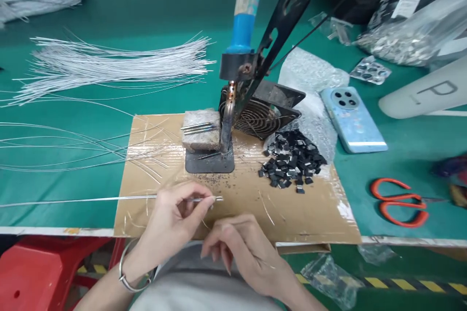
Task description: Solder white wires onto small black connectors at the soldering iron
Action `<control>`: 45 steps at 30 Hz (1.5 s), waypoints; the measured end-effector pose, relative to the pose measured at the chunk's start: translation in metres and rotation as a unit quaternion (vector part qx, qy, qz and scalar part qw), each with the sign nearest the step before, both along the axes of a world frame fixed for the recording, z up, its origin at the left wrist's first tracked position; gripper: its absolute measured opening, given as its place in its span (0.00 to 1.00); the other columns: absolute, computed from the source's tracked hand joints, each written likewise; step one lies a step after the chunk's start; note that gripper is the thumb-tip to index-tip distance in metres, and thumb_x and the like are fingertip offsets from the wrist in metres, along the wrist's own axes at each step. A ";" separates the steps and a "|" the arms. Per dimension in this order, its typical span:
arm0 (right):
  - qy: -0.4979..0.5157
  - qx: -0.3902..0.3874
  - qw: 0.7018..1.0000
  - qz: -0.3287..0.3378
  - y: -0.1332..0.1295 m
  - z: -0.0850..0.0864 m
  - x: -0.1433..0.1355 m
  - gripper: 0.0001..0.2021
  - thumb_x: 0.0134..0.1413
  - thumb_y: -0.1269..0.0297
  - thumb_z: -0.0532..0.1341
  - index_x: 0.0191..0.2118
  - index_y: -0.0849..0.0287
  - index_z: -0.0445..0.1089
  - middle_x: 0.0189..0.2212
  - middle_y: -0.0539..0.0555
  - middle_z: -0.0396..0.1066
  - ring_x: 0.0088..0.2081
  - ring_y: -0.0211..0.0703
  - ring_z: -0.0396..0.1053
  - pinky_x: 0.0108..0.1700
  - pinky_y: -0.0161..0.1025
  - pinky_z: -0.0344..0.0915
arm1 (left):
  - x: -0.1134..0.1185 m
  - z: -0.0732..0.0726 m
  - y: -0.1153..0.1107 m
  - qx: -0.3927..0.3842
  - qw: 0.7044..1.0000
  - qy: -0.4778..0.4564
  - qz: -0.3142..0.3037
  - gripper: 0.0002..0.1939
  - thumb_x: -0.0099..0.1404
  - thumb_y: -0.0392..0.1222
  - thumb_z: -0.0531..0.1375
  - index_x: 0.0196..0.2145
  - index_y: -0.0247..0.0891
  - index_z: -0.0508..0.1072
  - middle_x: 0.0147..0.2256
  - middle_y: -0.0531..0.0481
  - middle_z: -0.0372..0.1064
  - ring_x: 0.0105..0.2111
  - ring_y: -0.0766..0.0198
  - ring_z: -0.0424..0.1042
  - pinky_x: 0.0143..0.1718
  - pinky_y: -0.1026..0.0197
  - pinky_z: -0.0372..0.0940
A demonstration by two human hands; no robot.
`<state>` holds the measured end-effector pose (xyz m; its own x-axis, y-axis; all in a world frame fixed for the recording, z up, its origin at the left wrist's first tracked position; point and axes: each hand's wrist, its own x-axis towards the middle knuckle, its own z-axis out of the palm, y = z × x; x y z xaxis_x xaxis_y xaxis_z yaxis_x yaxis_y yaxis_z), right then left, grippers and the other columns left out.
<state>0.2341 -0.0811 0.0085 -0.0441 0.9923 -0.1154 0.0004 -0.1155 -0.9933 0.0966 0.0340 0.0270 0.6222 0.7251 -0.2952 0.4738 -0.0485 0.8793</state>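
Observation:
My left hand point(178, 214) pinches a thin white wire point(91, 200) near its end, over the front of the cardboard sheet point(241, 214). The wire runs off to the left, and its metallic tip pokes out past my fingertips. Beside it, my right hand point(244, 252) hangs at the cardboard's front edge with curled fingers; what they hold, if anything, is hidden. Behind my hands stands a blue-handled soldering iron point(246, 19) in a black stand, next to a stained block point(200, 131) with thin metal rods on it. Small black connectors point(292, 160) lie piled to the right.
Loose wires point(120, 68) lie at the back left. A small fan point(259, 112) sits behind the iron. On the right are a blue phone point(353, 119), red-handled scissors point(399, 202), a white bottle point(423, 90) and plastic bags point(397, 43). A red stool point(36, 272) stands below left.

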 end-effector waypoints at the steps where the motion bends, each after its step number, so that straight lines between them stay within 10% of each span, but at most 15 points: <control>1: -0.004 0.006 1.000 -0.021 0.003 -0.001 -0.002 0.32 0.74 0.51 0.42 0.29 0.59 0.76 0.20 0.50 0.70 0.18 0.34 0.63 0.22 0.33 0.62 | 0.000 0.001 -0.001 -0.008 1.000 -0.003 -0.005 0.10 0.69 0.42 0.61 0.32 0.36 0.76 0.24 0.54 0.65 0.23 0.68 0.58 0.23 0.65 0.53; 13: -0.020 0.117 0.967 -0.224 -0.007 -0.007 0.008 0.33 0.73 0.46 0.40 0.37 0.52 0.82 0.26 0.53 0.77 0.25 0.42 0.74 0.26 0.37 0.70 | 0.002 0.001 -0.001 -0.066 0.997 -0.017 0.037 0.10 0.69 0.44 0.60 0.33 0.36 0.74 0.24 0.53 0.66 0.22 0.69 0.59 0.22 0.65 0.53; 18: -0.289 0.073 0.858 -0.418 -0.014 -0.008 0.053 0.04 0.61 0.65 0.67 0.35 0.53 0.80 0.27 0.49 0.77 0.26 0.39 0.73 0.30 0.36 0.70 | -0.001 0.003 0.005 -0.080 0.995 -0.034 0.050 0.08 0.67 0.43 0.62 0.35 0.35 0.76 0.25 0.52 0.70 0.23 0.69 0.64 0.23 0.66 0.55; 28: -0.609 0.127 0.748 -0.231 -0.004 -0.030 0.074 0.08 0.65 0.64 0.64 0.43 0.64 0.75 0.34 0.57 0.76 0.32 0.46 0.74 0.37 0.43 0.68 | -0.001 -0.001 -0.005 -0.025 0.998 -0.030 0.040 0.06 0.70 0.41 0.61 0.36 0.37 0.76 0.25 0.53 0.71 0.21 0.69 0.59 0.22 0.65 0.51; 45: -0.546 0.101 0.805 -0.210 -0.002 -0.035 0.093 0.11 0.58 0.51 0.65 0.38 0.52 0.72 0.29 0.56 0.77 0.25 0.53 0.75 0.27 0.51 0.70 | 0.000 0.008 -0.012 0.178 0.981 -0.014 -0.071 0.05 0.65 0.31 0.60 0.37 0.37 0.74 0.24 0.55 0.74 0.24 0.65 0.69 0.38 0.58 0.61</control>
<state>0.3274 -0.0836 -0.0264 0.3184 0.8969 0.3070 0.8889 -0.1700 -0.4254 0.0970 0.0218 0.0346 0.7280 0.6852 -0.0211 0.4168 -0.4179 0.8072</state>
